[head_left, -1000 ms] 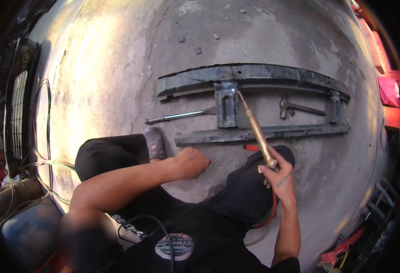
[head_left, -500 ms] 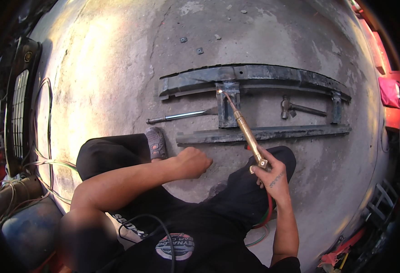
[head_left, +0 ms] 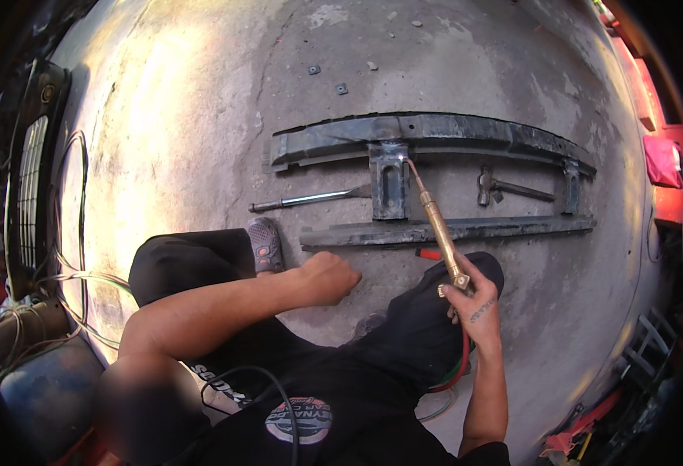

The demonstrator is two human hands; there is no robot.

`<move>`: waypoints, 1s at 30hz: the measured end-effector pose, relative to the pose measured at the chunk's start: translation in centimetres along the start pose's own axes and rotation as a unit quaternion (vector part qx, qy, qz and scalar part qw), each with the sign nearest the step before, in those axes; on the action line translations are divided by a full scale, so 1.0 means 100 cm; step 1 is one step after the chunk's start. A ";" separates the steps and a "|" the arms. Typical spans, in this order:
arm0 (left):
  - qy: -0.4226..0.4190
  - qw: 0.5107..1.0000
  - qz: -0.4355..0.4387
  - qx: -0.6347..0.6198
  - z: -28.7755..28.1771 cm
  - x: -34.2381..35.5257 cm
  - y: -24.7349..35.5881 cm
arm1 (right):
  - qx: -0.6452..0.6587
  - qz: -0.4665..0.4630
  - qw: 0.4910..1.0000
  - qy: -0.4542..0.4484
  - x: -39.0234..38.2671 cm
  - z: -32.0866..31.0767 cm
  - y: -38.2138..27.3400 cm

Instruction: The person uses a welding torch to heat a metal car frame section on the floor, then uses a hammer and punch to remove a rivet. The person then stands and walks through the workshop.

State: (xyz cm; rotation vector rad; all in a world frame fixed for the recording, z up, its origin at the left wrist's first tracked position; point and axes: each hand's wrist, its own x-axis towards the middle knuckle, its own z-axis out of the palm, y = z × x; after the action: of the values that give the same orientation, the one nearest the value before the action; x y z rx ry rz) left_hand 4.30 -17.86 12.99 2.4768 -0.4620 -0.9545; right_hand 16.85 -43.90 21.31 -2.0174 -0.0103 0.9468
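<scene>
Brass torch point(head_left: 437, 225) angled at a metal bracket point(head_left: 390, 190) on the concrete floor point(head_left: 202, 167).
Nearest me, a red hose point(head_left: 466, 359) rises to the person's right grip point(head_left: 477, 304), which is wrapped around the torch's rear end; the left grip point(head_left: 331, 278) is clenched into a fist, forearm across the left thigh, well apart from the torch. Past the knees lies a long dark lower rail point(head_left: 512, 227), with the bracket standing between it and the curved upper beam point(head_left: 481, 130). A bright spot glows at the bracket's upper right edge, by the torch tip, though I can't tell from here whether they touch. A hammer point(head_left: 524, 189) lies right of the bracket, a chrome-shafted tool point(head_left: 310, 199) left. Beyond the beam sit two small square metal pieces point(head_left: 341, 88).
</scene>
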 end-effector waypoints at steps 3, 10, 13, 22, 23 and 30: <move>-0.004 1.000 0.001 0.001 -0.003 0.000 0.001 | 0.010 0.001 1.000 -0.010 0.001 0.004 -0.001; -0.002 1.000 0.006 0.000 -0.003 0.000 0.001 | -0.005 -0.019 0.999 -0.039 0.005 0.017 -0.002; -0.003 1.000 0.004 -0.004 -0.003 0.001 0.001 | -0.011 -0.018 0.999 -0.035 0.004 0.017 -0.003; -0.002 1.000 0.005 -0.001 -0.004 0.000 0.000 | 0.002 0.003 1.000 0.016 0.002 0.002 0.002; -0.002 1.000 0.005 0.001 -0.004 0.000 0.000 | 0.002 0.003 1.000 0.016 0.002 0.002 0.003; -0.015 1.000 0.004 -0.003 -0.005 0.005 0.001 | 0.010 -0.001 1.000 -0.002 0.006 0.006 0.001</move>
State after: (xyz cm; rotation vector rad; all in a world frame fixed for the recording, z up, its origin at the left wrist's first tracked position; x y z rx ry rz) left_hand 4.94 -18.05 13.08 2.4570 -0.4762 -0.9892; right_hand 16.88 -43.36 20.74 -1.9971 -0.0046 0.9451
